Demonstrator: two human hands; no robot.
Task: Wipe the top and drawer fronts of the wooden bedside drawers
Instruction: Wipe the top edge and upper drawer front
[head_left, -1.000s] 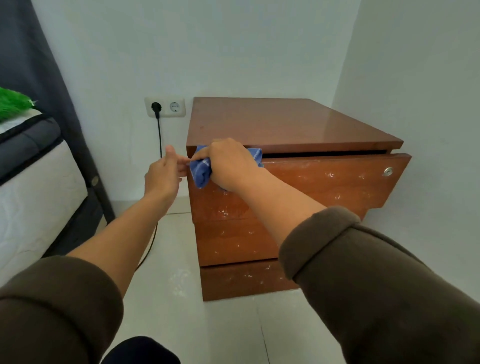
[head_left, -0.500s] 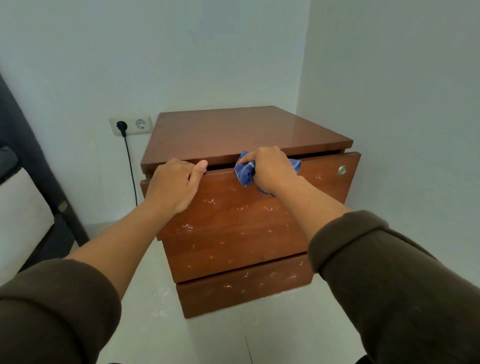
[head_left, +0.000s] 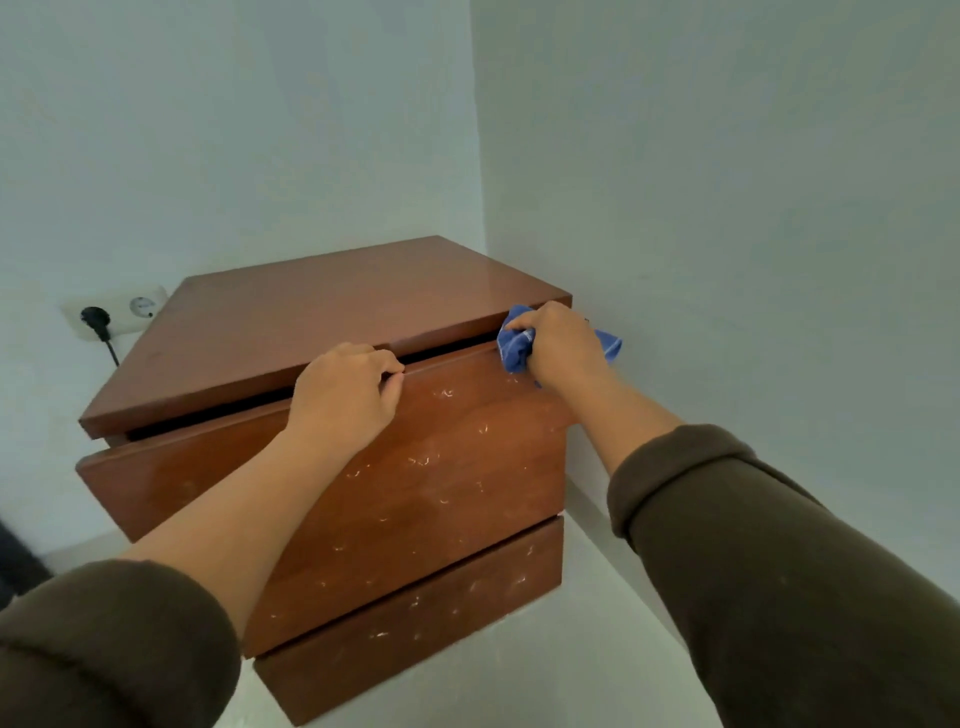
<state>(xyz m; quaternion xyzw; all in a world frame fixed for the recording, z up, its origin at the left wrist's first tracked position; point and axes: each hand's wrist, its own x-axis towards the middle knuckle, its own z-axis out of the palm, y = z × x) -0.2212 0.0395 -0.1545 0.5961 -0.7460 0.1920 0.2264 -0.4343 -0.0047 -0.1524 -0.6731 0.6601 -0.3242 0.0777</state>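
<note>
The wooden bedside drawers (head_left: 322, 332) stand in the room's corner, with a glossy brown top. The top drawer front (head_left: 457, 467) is pulled slightly out and shows pale scuff marks. My left hand (head_left: 345, 397) grips the upper edge of that drawer front near its middle, fingers hooked into the dark gap. My right hand (head_left: 563, 345) holds a crumpled blue cloth (head_left: 514, 345) pressed against the drawer front's top right corner. A lower drawer front (head_left: 415, 618) sits beneath, also marked.
A white wall (head_left: 727, 234) runs close along the right side of the drawers. A double wall socket (head_left: 117, 309) with a black plug and cable is at the left, behind the drawers. Pale floor (head_left: 597, 665) lies in front.
My right hand has slid the blue cloth rightward along the top drawer's upper edge to its right corner. My left hand has moved from the left end to the middle of that edge. The view has swung left.
</note>
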